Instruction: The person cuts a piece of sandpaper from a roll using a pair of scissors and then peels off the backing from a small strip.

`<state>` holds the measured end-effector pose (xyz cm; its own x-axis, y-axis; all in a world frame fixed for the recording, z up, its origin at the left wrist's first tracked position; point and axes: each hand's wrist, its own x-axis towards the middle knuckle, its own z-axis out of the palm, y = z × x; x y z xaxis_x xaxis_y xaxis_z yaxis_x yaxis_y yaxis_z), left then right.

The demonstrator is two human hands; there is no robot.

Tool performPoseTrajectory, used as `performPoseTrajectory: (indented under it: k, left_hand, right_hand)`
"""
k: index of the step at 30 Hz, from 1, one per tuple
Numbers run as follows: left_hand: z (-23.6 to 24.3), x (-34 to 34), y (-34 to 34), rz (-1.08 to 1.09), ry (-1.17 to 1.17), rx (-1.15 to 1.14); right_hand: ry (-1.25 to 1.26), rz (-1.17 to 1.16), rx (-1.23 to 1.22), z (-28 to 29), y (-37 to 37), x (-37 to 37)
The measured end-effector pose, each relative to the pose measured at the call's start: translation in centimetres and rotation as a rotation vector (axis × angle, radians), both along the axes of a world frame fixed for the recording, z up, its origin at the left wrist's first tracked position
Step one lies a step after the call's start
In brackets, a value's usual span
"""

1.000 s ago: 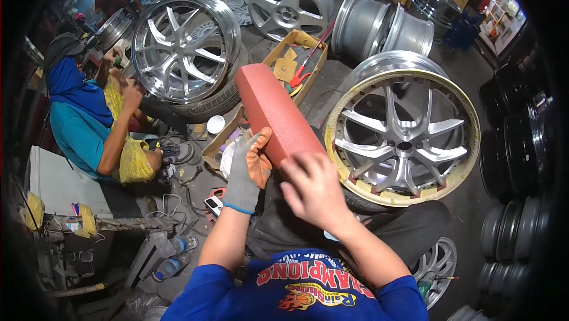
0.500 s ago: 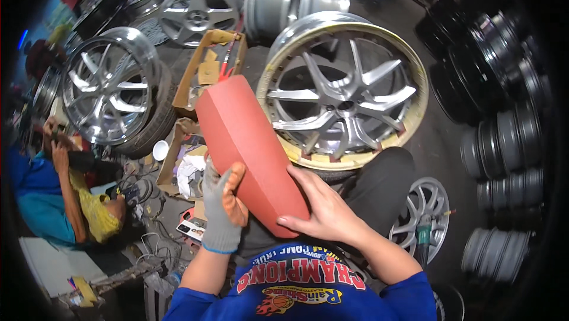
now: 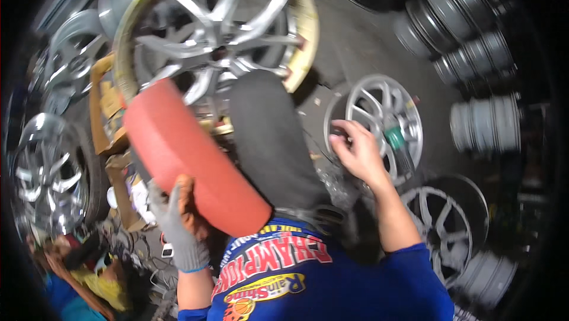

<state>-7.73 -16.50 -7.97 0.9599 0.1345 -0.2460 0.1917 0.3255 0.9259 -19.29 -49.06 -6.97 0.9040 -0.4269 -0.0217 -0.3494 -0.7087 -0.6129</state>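
My left hand (image 3: 181,220), in a grey glove with an orange palm, grips a red sandpaper sheet (image 3: 192,155) by its lower left side. The sheet is bent along a lengthwise crease and leans across my lap. My bare right hand (image 3: 360,152) is off the sheet and stretched out to the right, fingers apart and slightly curled. It hovers by a silver spoked wheel (image 3: 385,93); whether it touches the wheel I cannot tell. On that wheel rests a tool with a green and black body (image 3: 396,140), just right of my fingers.
Ahead lies a large spoked rim (image 3: 222,37) with a yellowish taped edge. Stacked rims (image 3: 453,7) line the right side. Another wheel (image 3: 441,226) is near my right elbow. To the left are a cardboard box (image 3: 104,111), a tyred chrome wheel (image 3: 50,173) and another person (image 3: 89,279).
My right hand has let go of the red sandpaper sheet and moved right to the silver wheel. My left hand keeps the sheet. The view has swung to the right.
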Motion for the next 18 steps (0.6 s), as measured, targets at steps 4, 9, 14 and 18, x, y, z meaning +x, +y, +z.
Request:
performPoseTrajectory:
  k: [4, 9, 14, 18]
  left_hand:
    - [0.5, 0.1, -2.4, -0.168, -0.097, 0.213]
    - [1.9, -0.2, -3.8, -0.181, -0.037, 0.352]
    - [1.3, 0.5, -5.5, -0.217, -0.028, 0.206]
    - [0.9, 0.4, -5.6, -0.185, 0.012, 0.139]
  right_hand:
    - [0.027, -0.006, 0.114, -0.4, -0.6, -3.5]
    - [-0.197, 0.357, 0.039, 3.5, 5.2, -5.6]
    - [0.032, 0.706, -0.115, 3.7, 7.3, -7.8]
    - [0.073, 0.673, -0.351, 2.4, 7.4, -8.1]
